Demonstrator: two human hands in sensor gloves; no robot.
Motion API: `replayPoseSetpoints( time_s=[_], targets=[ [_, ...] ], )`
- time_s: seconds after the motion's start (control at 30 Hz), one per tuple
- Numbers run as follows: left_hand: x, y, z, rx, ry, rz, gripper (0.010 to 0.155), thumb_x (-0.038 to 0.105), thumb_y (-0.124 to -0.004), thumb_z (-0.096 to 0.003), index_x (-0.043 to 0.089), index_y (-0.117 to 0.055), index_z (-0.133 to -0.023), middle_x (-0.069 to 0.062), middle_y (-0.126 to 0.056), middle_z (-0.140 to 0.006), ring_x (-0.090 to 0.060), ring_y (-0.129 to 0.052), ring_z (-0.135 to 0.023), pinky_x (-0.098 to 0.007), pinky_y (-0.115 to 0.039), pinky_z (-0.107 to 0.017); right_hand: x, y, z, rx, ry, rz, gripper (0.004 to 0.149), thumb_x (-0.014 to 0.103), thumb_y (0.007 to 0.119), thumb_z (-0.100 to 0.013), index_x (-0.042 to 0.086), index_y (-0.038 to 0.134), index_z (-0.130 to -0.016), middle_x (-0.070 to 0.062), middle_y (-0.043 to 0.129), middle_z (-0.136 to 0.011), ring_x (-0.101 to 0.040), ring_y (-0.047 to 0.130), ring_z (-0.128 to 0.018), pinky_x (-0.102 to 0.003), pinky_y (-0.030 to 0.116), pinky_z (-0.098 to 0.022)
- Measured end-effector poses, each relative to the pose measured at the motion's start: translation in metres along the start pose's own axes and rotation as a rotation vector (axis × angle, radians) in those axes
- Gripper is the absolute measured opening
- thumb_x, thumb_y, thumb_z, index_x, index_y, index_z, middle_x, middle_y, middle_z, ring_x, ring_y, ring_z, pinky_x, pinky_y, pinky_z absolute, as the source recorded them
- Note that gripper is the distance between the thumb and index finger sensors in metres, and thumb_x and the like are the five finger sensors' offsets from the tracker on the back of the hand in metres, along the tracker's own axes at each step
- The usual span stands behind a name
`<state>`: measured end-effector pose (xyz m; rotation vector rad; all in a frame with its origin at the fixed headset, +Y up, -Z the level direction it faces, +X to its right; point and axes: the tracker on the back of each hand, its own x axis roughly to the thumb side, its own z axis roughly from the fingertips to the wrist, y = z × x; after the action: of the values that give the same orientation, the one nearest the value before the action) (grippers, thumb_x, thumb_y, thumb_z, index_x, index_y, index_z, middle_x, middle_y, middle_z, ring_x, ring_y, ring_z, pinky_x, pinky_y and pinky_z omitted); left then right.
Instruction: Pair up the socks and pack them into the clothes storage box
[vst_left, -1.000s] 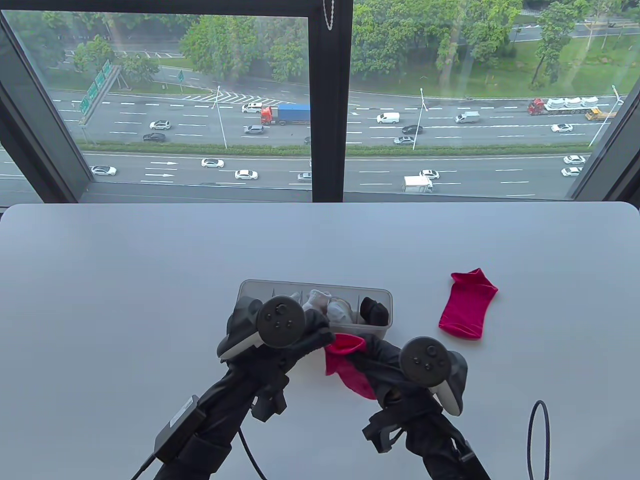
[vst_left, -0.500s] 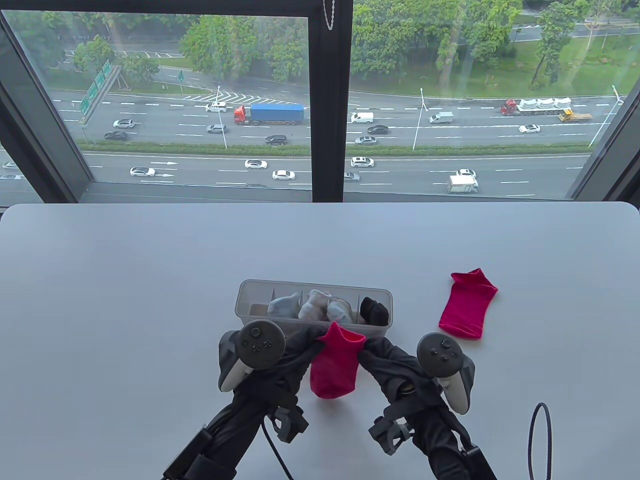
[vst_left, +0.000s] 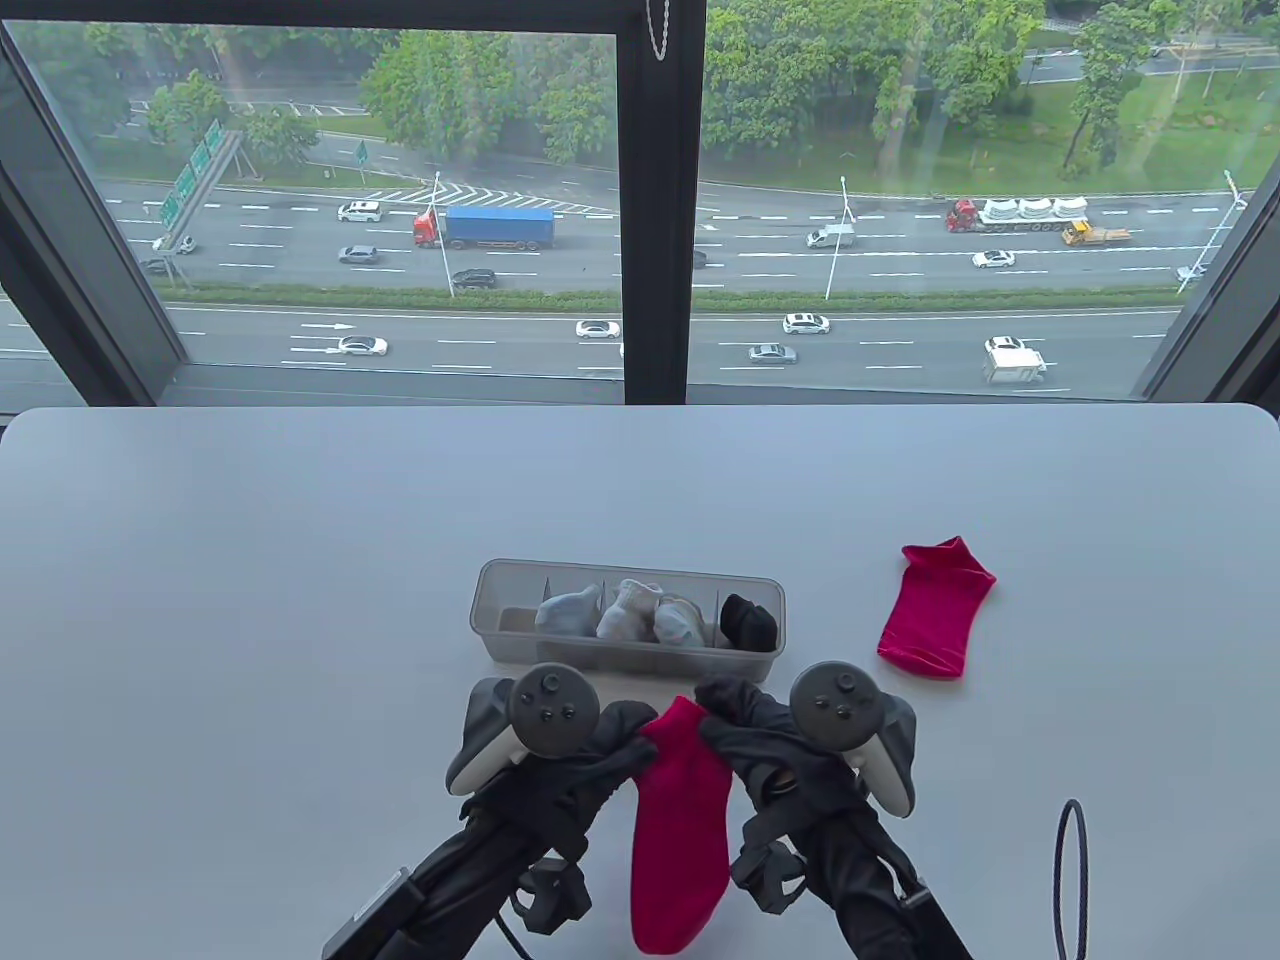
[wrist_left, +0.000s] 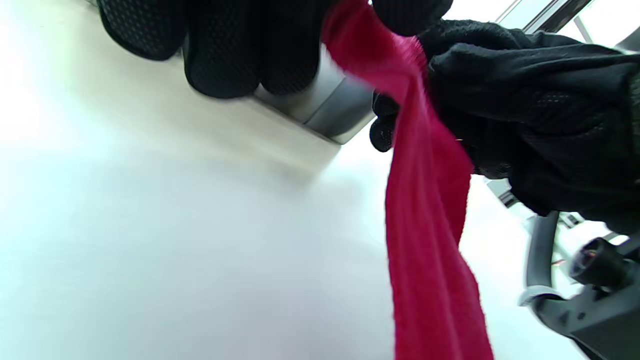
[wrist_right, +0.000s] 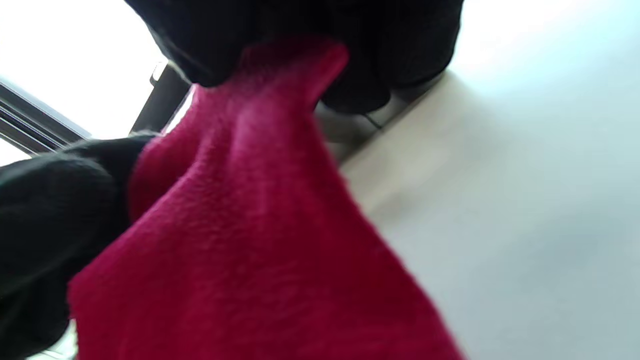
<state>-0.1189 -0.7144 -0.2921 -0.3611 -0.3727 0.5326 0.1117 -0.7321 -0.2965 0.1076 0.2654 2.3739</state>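
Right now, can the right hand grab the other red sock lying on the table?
Probably not yet. The way across the table to the loose red sock looks free, but the right hand is busy pinching the held red sock together with the left hand.

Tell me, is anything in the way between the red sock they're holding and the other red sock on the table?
Nothing visible. Both hands, left hand and right hand, hold the long red fabric sock; only bare white table separates it from the flat red sock.

Box (vst_left: 628, 655) behind held sock (vst_left: 678, 830) (second sock (vst_left: 935, 610) lies right).
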Motion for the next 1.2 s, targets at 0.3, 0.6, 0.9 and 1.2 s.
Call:
replayPoseSetpoints(
  time_s=[0.3,0.6,0.9,1.2],
  targets=[
    [-0.039,0.053,0.036,0.179,0.172,-0.352,0.071,0.046,-0.053,-0.0585,0.017,-0.031,-0.119,-0.023,-0.03,-0.127,-0.053,-0.026,-0.116,-0.076,-0.027,-0.078,0.017,0.045,0.005,0.484,-0.031,0.398,0.061,0.043,0.06,-0.052,0.016,0.057,-0.106,-0.028,0.055,-0.114,-0.05,0.039,-0.102,-0.065,0.049,-0.071],
    [-0.112,0.041,0.028,-0.084,0.456,-0.415,0.078,0.054,-0.043,-0.0584,0.026,0.012,-0.106,-0.01,0.027,-0.109,-0.039,0.027,-0.103,-0.07,0.008,-0.07,0.005,-0.019,-0.001,0.255,0.102,0.485,0.066,0.045,0.06,-0.052,0.021,0.034,-0.107,-0.021,0.03,-0.116,-0.048,0.03,-0.102,-0.056,0.052,-0.074],
    [-0.123,0.041,0.026,-0.105,0.46,-0.343,0.077,0.052,-0.044,-0.059,0.026,0.01,-0.107,-0.009,0.026,-0.109,-0.038,0.026,-0.103,-0.069,0.008,-0.07,-0.084,-0.129,-0.054,-0.093,0.683,0.362,0.07,0.041,0.073,-0.049,0.04,0.031,-0.105,0.003,0.024,-0.122,-0.034,0.024,-0.113,-0.054,0.041,-0.082],
    [-0.126,0.054,0.034,-0.041,0.406,-0.228,0.076,0.05,-0.046,-0.0593,0.025,0.007,-0.108,-0.01,0.023,-0.111,-0.039,0.021,-0.104,-0.069,0.005,-0.071,-0.141,-0.13,-0.106,0.037,0.815,0.401,0.083,0.04,0.082,-0.043,0.045,0.022,-0.101,0.01,0.02,-0.121,-0.026,0.024,-0.114,-0.048,0.044,-0.083]
  ],
)
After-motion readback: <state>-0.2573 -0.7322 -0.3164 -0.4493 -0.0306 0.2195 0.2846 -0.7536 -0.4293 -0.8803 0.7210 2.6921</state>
